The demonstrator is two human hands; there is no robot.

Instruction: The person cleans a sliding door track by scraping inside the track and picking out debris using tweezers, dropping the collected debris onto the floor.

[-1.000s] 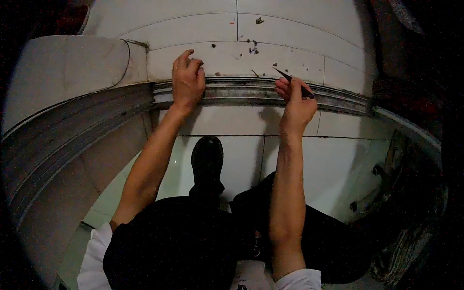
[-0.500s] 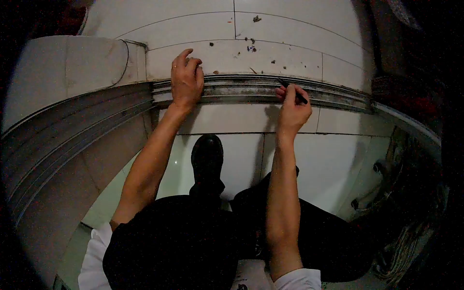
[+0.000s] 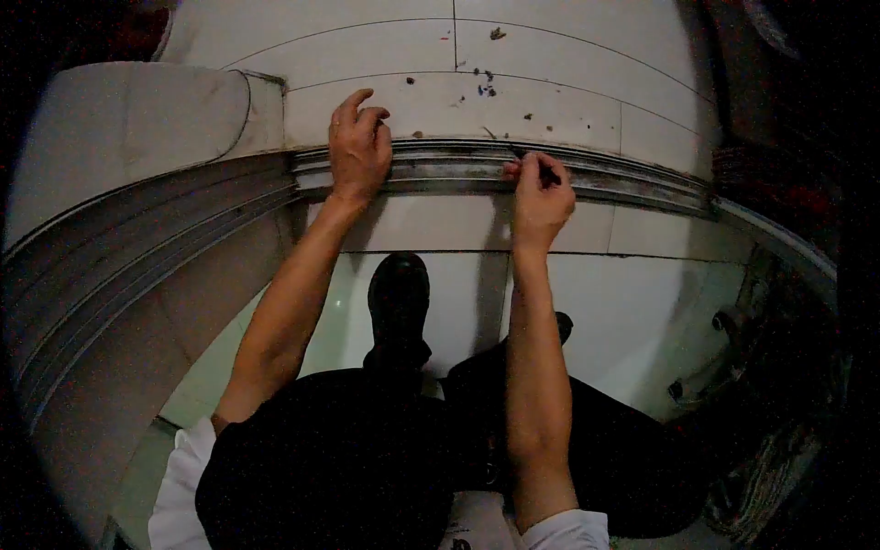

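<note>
My right hand point(image 3: 544, 203) pinches a slim dark pen-like tool point(image 3: 550, 174) whose exact kind I cannot make out. Its tip points toward the back edge of a grimy metal sliding-door track point(image 3: 449, 172). Farther left, my left hand point(image 3: 359, 151) hovers over or rests on the same track, holding nothing, with its fingers apart and half bent toward the tiles. Small dark crumbs of debris point(image 3: 486, 89) lie scattered on the tiles just beyond the track. A thin sliver point(image 3: 489, 133) lies close to the track's back edge.
A pale tiled block point(image 3: 174, 110) with a dark wire stands at the left, above the ribbed metal frame point(image 3: 147, 247). My black shoe point(image 3: 399, 289) is on the floor tiles below the track. Dark clutter, including a bundle of strands point(image 3: 770, 486), fills the right side.
My right hand has moved left along the track with the dark tool, and the tool has turned. The left hand stays in nearly the same place. The view has shifted slightly.
</note>
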